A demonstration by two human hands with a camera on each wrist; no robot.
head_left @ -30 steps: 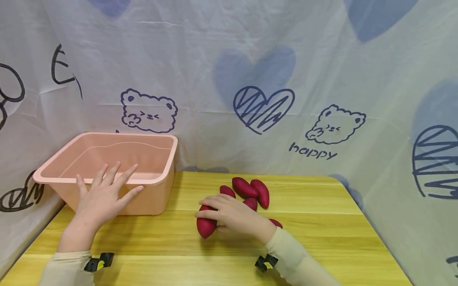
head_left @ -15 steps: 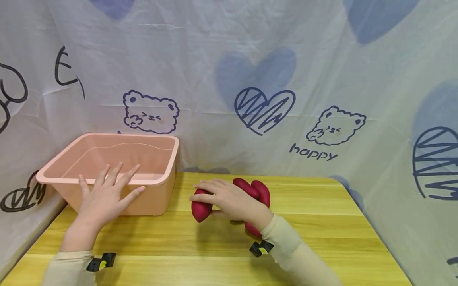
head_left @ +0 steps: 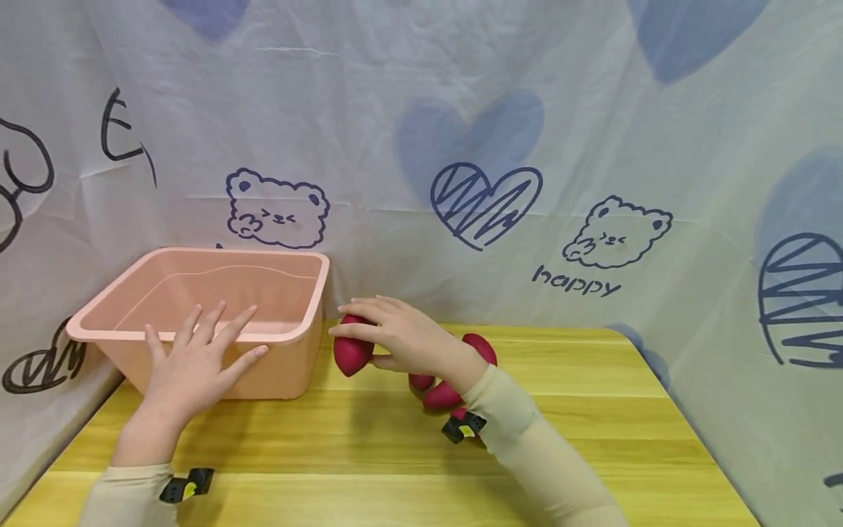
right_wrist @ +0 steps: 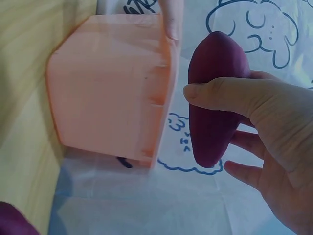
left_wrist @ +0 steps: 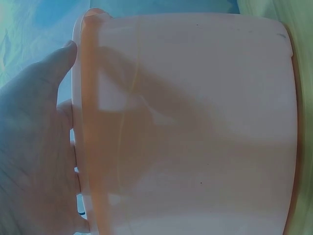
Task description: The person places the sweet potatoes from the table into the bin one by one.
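Observation:
My right hand (head_left: pixel 411 337) grips a dark red sweet potato (head_left: pixel 353 345), thumb on one side and fingers on the other. It is raised over the table just right of the pink plastic basin (head_left: pixel 299 366). In the right wrist view the sweet potato (right_wrist: pixel 215 117) points lengthwise up the picture, apart from the basin (right_wrist: pixel 107 88). With fingers spread and straight, my left hand (head_left: pixel 187 373) rests at the basin's front rim; the left wrist view has that hand (left_wrist: pixel 36 132) along the rim (left_wrist: pixel 88 147). No contents show in the visible part of the basin.
Behind and below my right hand lie several more sweet potatoes (head_left: pixel 443 396), partly hidden by the wrist. The wood-grain table (head_left: pixel 593 410) ends at a hanging cloth (head_left: pixel 382 241) printed with hearts and bears, which also covers both sides.
My right hand has lifted the sweet potato and carried it left and away from me, toward the basin. Other sweet potatoes have shifted on the table. My left hand stays put.

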